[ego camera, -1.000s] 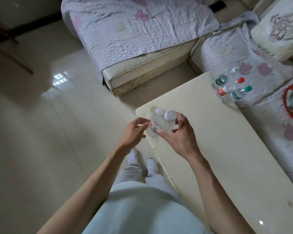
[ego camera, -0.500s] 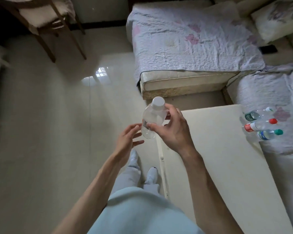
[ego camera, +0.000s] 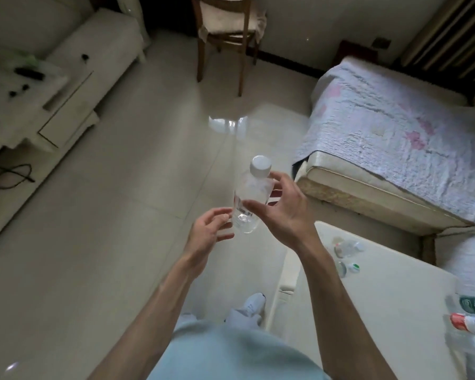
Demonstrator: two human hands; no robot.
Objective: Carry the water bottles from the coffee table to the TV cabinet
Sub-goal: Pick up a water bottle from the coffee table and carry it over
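My right hand (ego camera: 287,216) grips a clear water bottle (ego camera: 251,192) with a white cap, upright over the floor, left of the coffee table (ego camera: 381,311). My left hand (ego camera: 206,239) is open with spread fingers just beside the bottle's base. Two blurred small bottles (ego camera: 347,248) lie near the table's far left corner. Three more bottles (ego camera: 468,325), one with a red label, lie at the table's right edge. The white TV cabinet (ego camera: 74,78) stands at the upper left across the floor.
A wooden chair (ego camera: 228,31) stands at the back centre. A sofa under a floral quilt (ego camera: 395,138) fills the right. Small dark items (ego camera: 29,74) lie on the cabinet top, and a black cable (ego camera: 11,174) runs on the floor beside it.
My right hand has lifted the bottle off the table corner and carried it out over the floor. The view has swung left, bringing the TV cabinet into sight. My left hand stays near the bottle.
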